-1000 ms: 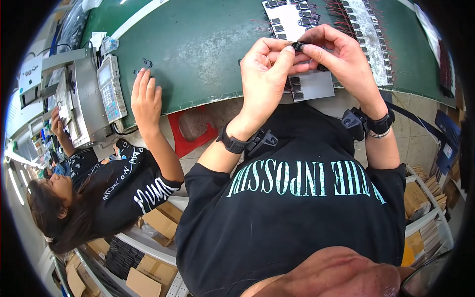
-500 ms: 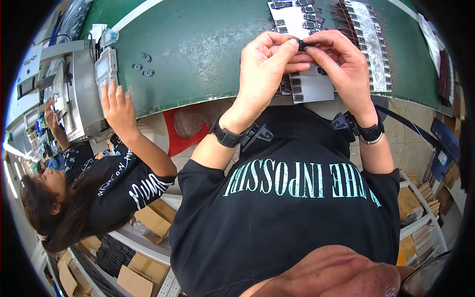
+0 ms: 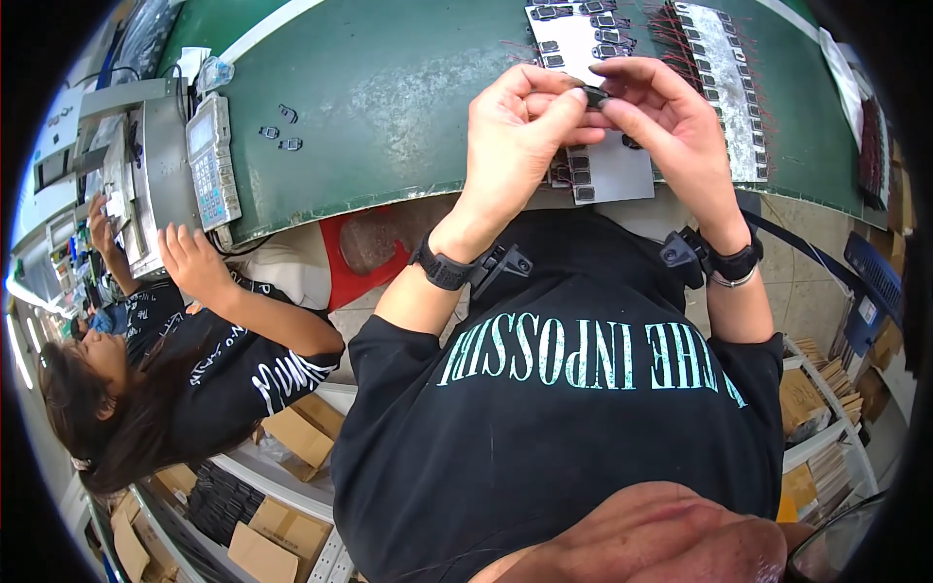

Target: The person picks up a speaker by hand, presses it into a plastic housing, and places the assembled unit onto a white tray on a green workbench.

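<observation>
Between my fingertips, above the green table (image 3: 369, 107), is a small black part (image 3: 594, 95), mostly covered by the fingers. My left hand (image 3: 525, 126) pinches it between thumb and forefinger. My right hand (image 3: 671, 112) holds its other side with thumb and fingertips. Under and behind the hands lies a white board (image 3: 622, 175) with small black rectangular parts (image 3: 581, 178) along its edge, some trailing thin red wires. To the right, a second board (image 3: 724, 97) carries rows of similar black parts with red wires.
Several loose black parts (image 3: 290, 144) lie on the table at the left. A co-worker (image 3: 194, 350) sits there beside a machine with a keypad panel (image 3: 212, 165). A red stool (image 3: 340, 257) stands below the table edge. Cardboard boxes (image 3: 292, 525) fill shelves behind.
My hands stay in nearly the same place; the black part has turned a little and my right fingers have shifted on it. The co-worker's near hand has moved left, uncovering the keypad.
</observation>
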Available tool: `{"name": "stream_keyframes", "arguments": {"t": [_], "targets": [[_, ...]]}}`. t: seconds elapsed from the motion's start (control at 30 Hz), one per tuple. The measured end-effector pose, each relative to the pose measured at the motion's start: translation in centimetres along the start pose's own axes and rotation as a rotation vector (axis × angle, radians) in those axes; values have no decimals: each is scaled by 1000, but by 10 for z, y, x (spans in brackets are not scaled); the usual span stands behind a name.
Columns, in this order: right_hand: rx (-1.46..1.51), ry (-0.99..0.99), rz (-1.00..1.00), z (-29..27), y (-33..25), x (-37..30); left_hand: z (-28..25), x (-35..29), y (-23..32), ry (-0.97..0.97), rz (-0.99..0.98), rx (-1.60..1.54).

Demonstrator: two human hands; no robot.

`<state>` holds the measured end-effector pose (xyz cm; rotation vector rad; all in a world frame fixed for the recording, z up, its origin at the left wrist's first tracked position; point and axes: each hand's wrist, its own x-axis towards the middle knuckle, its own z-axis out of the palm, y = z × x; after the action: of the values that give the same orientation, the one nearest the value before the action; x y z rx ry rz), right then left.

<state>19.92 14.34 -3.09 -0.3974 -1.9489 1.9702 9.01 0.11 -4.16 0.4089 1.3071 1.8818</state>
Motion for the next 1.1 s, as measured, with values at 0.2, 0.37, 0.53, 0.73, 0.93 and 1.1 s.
{"name": "stream_keyframes", "arguments": {"t": [0.2, 0.37, 0.53, 0.73, 0.93, 1.1], "targets": [[16, -1, 106, 0, 2, 2, 1, 2, 2, 38, -7, -133], [-183, 62, 3, 6, 0, -2, 10, -9, -2, 83, 153, 21], [-228, 105, -75, 19, -12, -10, 3, -13, 2, 80, 293, 290], [-501, 69, -150, 19, -17, -15, 3, -18, 3, 91, 357, 446], [-728, 34, -390, 18, -15, -15, -2, -21, 12, 18, 553, 809], [-606, -49, -368, 14, -19, 1, -17, -21, 23, 28, 416, 701]]}}
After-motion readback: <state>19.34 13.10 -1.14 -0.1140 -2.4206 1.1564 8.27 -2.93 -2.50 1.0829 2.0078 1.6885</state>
